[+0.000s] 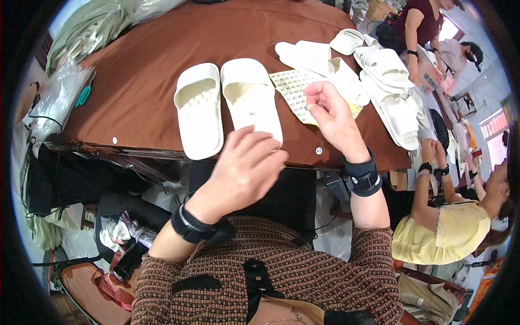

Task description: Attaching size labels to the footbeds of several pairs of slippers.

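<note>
Head view: on the tabletop (138, 81), the left slipper (199, 124) looks unlabelled, seemingly left to do; the left grip (241, 172), loosely spread, overlaps the right slipper (253, 102), already labelled. Over the sticker sheet (292, 89), the right grip (331, 118) curls, whether pinching anything I cannot tell

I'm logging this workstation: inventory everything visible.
Moulded slide slippers: two, white, table front
Piled slippers: several, white, table's right
Flat label sheet: one, yellow, beside pile
Round stickers: two, white, near edge
Looped object: one, teal, left
Cloth-covered table: one, brown, centre
Crumpled plastic: count unclear, clear, left
Draped fabric: count unclear, grey-green, upper left
Clutter: uncountable, mixed, lower left
Co-workers: several, mixed, right
Checked top: one, brown, bottom
Wrist straps: two, black, wrists
Left hand: one, bare, over right slipper
Right hand: one, bare, over sheet
</note>
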Demonstrator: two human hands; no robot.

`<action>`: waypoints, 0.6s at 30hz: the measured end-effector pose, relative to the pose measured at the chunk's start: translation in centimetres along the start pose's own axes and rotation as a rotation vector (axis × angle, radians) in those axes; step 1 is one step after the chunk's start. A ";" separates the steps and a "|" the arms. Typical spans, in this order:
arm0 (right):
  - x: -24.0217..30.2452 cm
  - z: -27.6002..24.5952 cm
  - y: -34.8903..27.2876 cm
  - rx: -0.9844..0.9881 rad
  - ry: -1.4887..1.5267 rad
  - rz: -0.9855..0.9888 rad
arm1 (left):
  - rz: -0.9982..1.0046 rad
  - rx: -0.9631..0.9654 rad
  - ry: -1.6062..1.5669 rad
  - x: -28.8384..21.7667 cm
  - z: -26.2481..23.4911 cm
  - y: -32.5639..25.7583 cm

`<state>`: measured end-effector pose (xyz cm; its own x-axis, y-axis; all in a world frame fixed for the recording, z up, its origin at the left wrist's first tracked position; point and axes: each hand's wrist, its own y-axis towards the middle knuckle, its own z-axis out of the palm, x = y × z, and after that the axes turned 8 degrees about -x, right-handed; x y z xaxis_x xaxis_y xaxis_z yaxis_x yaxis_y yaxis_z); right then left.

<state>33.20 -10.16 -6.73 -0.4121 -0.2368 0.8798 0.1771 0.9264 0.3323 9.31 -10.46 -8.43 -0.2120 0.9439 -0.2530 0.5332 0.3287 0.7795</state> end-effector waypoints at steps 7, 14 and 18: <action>3.4 5.2 2.5 0.238 0.089 -0.117 | -0.274 -0.270 0.293 4.0 -4.8 -3.9; 4.7 12.9 4.4 0.436 -0.158 -0.186 | -0.387 -0.303 0.311 6.4 -4.7 -5.9; 4.2 14.2 4.5 0.418 -0.179 -0.211 | -0.365 -0.296 0.325 6.7 -4.7 -6.2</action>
<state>19.58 -2.85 -6.33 -0.5538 -0.4120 0.7236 -0.2849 0.9103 0.3002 0.78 -6.29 -12.29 -0.6050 0.6977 -0.3836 0.1356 0.5650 0.8139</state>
